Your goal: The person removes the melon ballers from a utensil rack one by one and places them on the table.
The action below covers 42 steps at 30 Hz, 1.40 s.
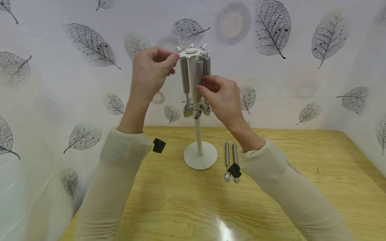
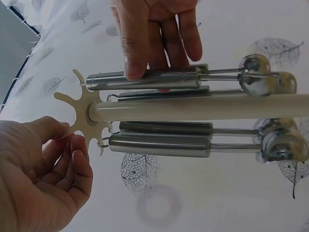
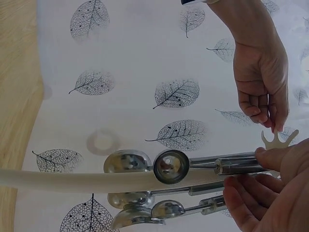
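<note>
A pale rotary-style rack [image 1: 198, 134] stands upright, with a star-shaped hook plate [image 2: 83, 121] at its top. Several steel spoons with deep round bowls hang from it by wire loops. My left hand [image 1: 150, 72] pinches one prong of the plate between thumb and fingertips. Lower on the right side, my right hand [image 1: 224, 97] holds the cylindrical handle of a hanging spoon [image 3: 239, 165], its thumb across the near face and fingers behind. Another spoon [image 1: 185, 75] hangs on the left of the pole. The remaining hanging spoons partly hide one another.
Two more steel spoons, a left one [image 1: 227, 154] and a right one [image 1: 235, 152], lie side by side on the wooden table [image 1: 181, 207], right of the round rack base [image 1: 193, 164]. Behind is a white leaf-patterned backdrop [image 1: 301, 67].
</note>
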Motion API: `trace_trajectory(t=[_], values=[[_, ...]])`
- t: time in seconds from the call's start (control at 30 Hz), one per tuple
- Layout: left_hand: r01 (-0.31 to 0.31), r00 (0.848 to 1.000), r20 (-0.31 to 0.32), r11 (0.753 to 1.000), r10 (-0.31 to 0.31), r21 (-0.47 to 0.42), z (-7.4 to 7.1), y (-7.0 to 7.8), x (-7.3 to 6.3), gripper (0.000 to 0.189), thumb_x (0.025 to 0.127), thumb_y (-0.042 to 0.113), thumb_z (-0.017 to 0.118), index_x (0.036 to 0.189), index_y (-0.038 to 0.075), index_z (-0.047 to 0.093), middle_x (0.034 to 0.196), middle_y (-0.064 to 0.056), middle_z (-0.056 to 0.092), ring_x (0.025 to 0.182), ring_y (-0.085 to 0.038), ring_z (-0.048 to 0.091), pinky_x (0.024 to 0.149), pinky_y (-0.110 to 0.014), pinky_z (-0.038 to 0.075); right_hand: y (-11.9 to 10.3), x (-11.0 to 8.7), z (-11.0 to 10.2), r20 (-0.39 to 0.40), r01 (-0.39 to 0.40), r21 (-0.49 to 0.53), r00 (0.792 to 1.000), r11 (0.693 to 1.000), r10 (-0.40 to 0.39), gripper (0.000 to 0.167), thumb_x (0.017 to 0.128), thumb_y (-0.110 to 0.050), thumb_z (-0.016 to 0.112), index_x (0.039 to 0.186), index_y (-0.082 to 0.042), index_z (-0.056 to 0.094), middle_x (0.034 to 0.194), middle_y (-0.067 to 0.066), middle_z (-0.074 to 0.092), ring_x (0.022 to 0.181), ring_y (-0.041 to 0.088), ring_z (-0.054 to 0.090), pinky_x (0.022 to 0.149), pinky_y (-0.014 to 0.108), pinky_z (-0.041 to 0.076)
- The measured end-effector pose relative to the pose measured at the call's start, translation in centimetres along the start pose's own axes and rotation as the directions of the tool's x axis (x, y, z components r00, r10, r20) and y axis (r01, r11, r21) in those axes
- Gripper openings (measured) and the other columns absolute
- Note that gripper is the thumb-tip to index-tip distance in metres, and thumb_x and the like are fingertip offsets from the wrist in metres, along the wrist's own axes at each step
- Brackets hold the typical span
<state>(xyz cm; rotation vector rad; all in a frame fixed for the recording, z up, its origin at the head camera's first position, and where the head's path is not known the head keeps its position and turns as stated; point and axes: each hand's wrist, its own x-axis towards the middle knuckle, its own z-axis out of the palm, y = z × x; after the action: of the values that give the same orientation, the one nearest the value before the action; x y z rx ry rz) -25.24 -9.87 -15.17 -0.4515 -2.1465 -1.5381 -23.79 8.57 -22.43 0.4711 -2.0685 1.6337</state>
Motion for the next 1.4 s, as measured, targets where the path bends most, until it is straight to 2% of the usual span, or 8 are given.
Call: trace_trajectory(t=[0.17,0.33,0.57,0.83,1.0,1.23,1.4], values=[[0.035,0.999,0.014,0.999,-0.035,-0.023,-0.1,0.0,0.0,0.016,0.097,0.017,0.075,0.099,0.002,0.077,0.081,-0.001,0.07,0.071,-0.014,0.068,0.066,-0.022,0.053,-0.2,-0.1,0.0,0.01,0.01,-0.029,1.0,1.0,-0.01,0.033,0.093,-0.009,0.079,0.123,0.002,0.072,0.113,0.017,0.075,0.101,0.024,0.075,0.089,0.03,0.06],[0.056,0.998,0.011,0.998,-0.056,-0.037,-0.2,0.0,0.0,0.014,0.096,0.018,0.077,0.097,0.004,0.077,0.081,-0.003,0.07,0.071,-0.015,0.067,0.068,-0.023,0.054,-0.3,-0.1,-0.1,0.024,0.027,-0.041,0.999,0.999,-0.026,0.031,0.094,-0.009,0.078,0.123,0.002,0.072,0.112,0.017,0.075,0.099,0.025,0.074,0.088,0.03,0.061],[0.055,0.998,0.007,0.997,-0.055,-0.046,-0.3,0.1,-0.1,0.014,0.096,0.017,0.076,0.097,0.003,0.077,0.08,-0.002,0.07,0.07,-0.015,0.067,0.069,-0.023,0.055,-0.3,0.0,-0.3,0.037,0.031,-0.013,0.999,0.999,-0.031,0.029,0.095,-0.008,0.077,0.121,0.003,0.072,0.11,0.018,0.075,0.096,0.024,0.074,0.086,0.028,0.061],[0.039,0.999,0.005,0.997,-0.039,-0.059,0.0,0.0,0.0,0.014,0.096,0.015,0.076,0.097,0.002,0.077,0.079,-0.001,0.07,0.068,-0.014,0.067,0.067,-0.023,0.055,-0.7,-0.2,-1.2,0.029,0.059,0.051,0.998,0.997,-0.06,0.025,0.095,-0.004,0.075,0.118,0.005,0.073,0.102,0.017,0.075,0.083,0.02,0.071,0.074,0.026,0.061],[0.039,0.999,0.009,0.998,-0.038,-0.053,0.0,0.1,0.1,0.013,0.096,0.015,0.076,0.097,0.002,0.077,0.079,-0.001,0.07,0.069,-0.013,0.067,0.068,-0.023,0.055,-1.1,-0.3,-1.9,0.03,0.087,0.076,0.996,0.993,-0.089,0.025,0.095,-0.002,0.074,0.118,0.006,0.073,0.101,0.018,0.076,0.082,0.021,0.072,0.075,0.028,0.062],[0.057,0.998,0.026,0.998,-0.056,-0.032,-0.1,0.2,0.0,0.015,0.097,0.017,0.075,0.1,0.002,0.077,0.083,-0.002,0.071,0.071,-0.013,0.068,0.068,-0.022,0.054,-1.7,-1.4,-4.1,0.038,0.079,-0.003,0.996,0.997,-0.079,0.025,0.095,-0.008,0.076,0.118,0.002,0.074,0.101,0.013,0.076,0.079,0.02,0.071,0.074,0.024,0.06],[0.058,0.998,0.025,0.998,-0.057,-0.037,-0.1,0.1,0.0,0.013,0.097,0.016,0.075,0.098,0.003,0.077,0.082,-0.001,0.07,0.071,-0.014,0.068,0.07,-0.023,0.056,-1.3,-3.0,-6.0,0.05,0.008,-0.085,0.999,0.996,-0.003,0.026,0.097,-0.014,0.076,0.119,-0.002,0.074,0.101,0.01,0.076,0.079,0.017,0.071,0.074,0.022,0.059]])
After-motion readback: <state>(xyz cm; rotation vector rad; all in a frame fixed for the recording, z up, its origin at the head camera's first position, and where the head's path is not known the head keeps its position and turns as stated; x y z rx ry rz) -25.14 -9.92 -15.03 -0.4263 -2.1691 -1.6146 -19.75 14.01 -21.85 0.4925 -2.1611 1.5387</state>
